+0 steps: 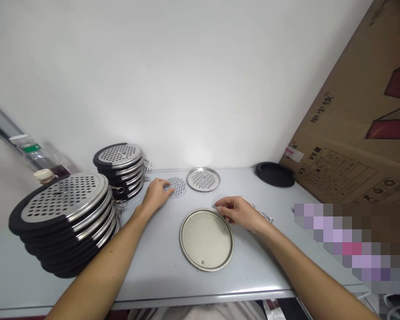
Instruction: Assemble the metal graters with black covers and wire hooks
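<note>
My left hand (158,194) is at the left edge of a thin perforated metal disc (177,186), its curved fingers and thumb closed on that edge. The disc looks flat and low over the table. My right hand (236,210) hovers by the upper right rim of a shallow round metal plate (206,242) with small holes near its edge. Its fingers are bent and drawn together; anything between them is too small to make out. A round rimmed grater plate (203,179) lies behind, between both hands. Small metal wire clips (266,217) lie partly hidden beyond my right wrist.
Two stacks of black-edged round graters stand at left, a near stack (65,222) and a far one (120,169). Bottles (28,144) are behind them. A black round lid-like piece (275,174) lies by the wall, beside a large cardboard box (346,146).
</note>
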Tool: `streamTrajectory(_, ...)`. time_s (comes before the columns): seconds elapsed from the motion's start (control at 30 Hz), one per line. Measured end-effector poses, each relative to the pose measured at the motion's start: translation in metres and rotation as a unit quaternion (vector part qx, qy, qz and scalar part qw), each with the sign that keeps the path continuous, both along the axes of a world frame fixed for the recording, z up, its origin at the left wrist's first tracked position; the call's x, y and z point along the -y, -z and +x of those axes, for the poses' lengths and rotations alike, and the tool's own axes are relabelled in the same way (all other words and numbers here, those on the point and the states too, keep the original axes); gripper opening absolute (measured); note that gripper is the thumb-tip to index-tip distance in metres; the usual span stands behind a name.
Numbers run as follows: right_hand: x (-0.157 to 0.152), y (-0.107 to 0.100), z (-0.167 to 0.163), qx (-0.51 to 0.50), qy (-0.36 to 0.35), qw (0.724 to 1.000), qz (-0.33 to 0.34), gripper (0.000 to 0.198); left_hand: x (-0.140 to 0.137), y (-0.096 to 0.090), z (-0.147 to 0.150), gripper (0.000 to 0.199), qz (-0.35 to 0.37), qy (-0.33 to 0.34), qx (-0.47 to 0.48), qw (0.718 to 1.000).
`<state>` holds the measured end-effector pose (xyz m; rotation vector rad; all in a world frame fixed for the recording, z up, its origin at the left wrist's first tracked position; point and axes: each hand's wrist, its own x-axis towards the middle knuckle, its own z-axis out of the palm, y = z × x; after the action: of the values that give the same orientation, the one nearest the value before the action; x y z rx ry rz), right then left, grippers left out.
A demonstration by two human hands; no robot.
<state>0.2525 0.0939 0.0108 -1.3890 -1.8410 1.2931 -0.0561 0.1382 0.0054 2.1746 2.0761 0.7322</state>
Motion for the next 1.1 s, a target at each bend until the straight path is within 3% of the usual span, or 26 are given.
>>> streamTrajectory(0.2,0.001,-0.004,-0.001,0.008,0.001,1.0,0.002,0.028,-0.001,0.001,-0.005,0.013,0.017,0.019,-0.008,1.0)
streamTrajectory(0.8,0.002,-0.005,0.0,0.008,0.0,1.0,-0.001,0.027,0.007,-0.007,-0.005,0.021,-0.012,0.027,-0.117,0.993)
streamTrajectory(1.1,0.002,-0.005,-0.001,0.007,0.004,1.0,-0.004,0.028,0.01,-0.012,-0.002,0.019,-0.027,0.023,-0.103,0.994)
